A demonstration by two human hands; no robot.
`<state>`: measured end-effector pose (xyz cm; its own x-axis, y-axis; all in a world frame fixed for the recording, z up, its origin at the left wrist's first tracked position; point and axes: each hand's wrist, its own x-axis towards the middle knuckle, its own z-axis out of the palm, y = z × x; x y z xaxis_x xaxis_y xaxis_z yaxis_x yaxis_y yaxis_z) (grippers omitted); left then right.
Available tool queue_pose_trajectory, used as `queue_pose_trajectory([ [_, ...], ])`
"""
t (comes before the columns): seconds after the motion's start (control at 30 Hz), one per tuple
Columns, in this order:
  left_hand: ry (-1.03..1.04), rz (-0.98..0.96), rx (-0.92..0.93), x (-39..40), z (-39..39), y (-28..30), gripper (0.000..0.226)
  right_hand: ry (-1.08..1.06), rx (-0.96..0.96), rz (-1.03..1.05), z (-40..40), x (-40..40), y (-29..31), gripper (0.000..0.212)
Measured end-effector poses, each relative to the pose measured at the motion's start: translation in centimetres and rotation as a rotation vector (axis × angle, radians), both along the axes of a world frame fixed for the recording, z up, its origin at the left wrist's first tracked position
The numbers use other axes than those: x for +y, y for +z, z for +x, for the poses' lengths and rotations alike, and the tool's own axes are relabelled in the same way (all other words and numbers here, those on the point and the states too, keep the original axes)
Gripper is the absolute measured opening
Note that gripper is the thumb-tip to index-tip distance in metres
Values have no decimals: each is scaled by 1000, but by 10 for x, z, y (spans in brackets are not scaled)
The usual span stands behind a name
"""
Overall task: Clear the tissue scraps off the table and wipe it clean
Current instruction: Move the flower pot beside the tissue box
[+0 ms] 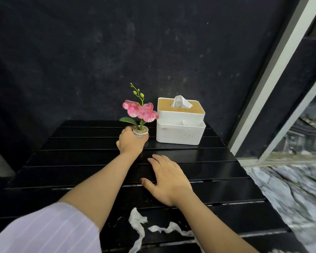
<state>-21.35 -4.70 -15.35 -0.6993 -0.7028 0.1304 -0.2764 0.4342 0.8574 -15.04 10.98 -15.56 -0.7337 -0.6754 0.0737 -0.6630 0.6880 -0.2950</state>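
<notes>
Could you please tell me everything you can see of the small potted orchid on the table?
The potted orchid stands upright at the far side of the black slatted table, left of the white tissue box, apart from it. It has pink blooms, green buds on a thin stem, one dark leaf, and a small white pot. It looks artificial. The left hand wraps the pot.

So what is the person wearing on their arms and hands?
The left arm has a loose, pale lilac sleeve with thin white stripes, ending near the elbow. The right arm shows no sleeve. Both the left hand and right hand are bare: no gloves, rings or watch visible.
</notes>
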Motion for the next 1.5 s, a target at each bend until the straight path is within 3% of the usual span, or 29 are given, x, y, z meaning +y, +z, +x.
queue_pose_trajectory([
  [0.23,15,34,47,-3,-10,-4,50,-4,8,-17,-2,0,-4,68],
  [0.63,52,9,-25,-7,-20,-3,53,4,16,-42,-5,0,-8,70],
  [0.9,-20,91,-89,-12,-18,3,63,-3,22,-48,-6,0,-9,71],
  [1.1,-108,212,57,-5,10,3,56,-20,-12,-63,-6,1,-8,71],
  [1.27,-298,94,-27,-2,71,8,51,-29,-127,-27,-2,4,4,71],
  [1.4,-358,-63,-97,-8,130,22,49,-72,-282,-109,23,13,29,68],
  [1.5,-381,-172,-161,-15,174,37,47,-81,-278,-113,52,27,45,66],
])
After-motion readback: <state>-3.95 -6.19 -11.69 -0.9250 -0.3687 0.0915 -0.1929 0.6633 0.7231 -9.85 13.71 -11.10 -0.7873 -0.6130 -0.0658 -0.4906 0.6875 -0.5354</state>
